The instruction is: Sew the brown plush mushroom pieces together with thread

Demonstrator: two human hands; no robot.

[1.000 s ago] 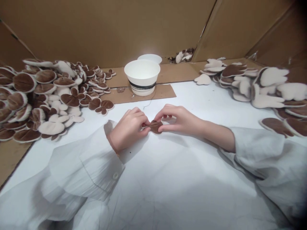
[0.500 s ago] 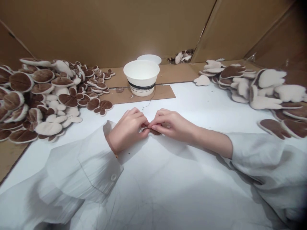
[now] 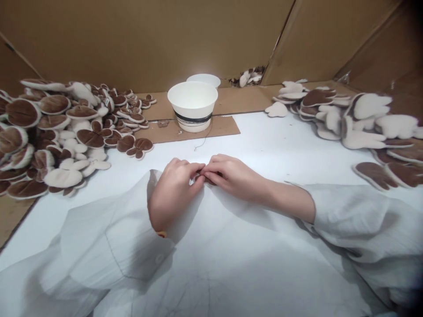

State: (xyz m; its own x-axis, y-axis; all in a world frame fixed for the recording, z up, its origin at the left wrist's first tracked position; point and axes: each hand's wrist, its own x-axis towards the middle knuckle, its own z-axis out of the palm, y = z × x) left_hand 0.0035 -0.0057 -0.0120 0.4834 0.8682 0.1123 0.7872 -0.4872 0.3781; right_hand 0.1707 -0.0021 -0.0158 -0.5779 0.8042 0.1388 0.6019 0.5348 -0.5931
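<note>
Brown fabric piece [image 3: 209, 181], mostly hidden, nearer than the banded bowl [image 3: 192, 103] — left hand [image 3: 174, 187] and right hand [image 3: 236, 178] both pinched closed on it, fingertips meeting — light, even pressure should steady its edge.

Fingers in the way, honestly
The brown piece [image 3: 209, 181] is mostly hidden by both hands, the rear bowl [image 3: 204, 79] is half blocked, and the left pile [image 3: 62, 177] runs out of view.
</note>
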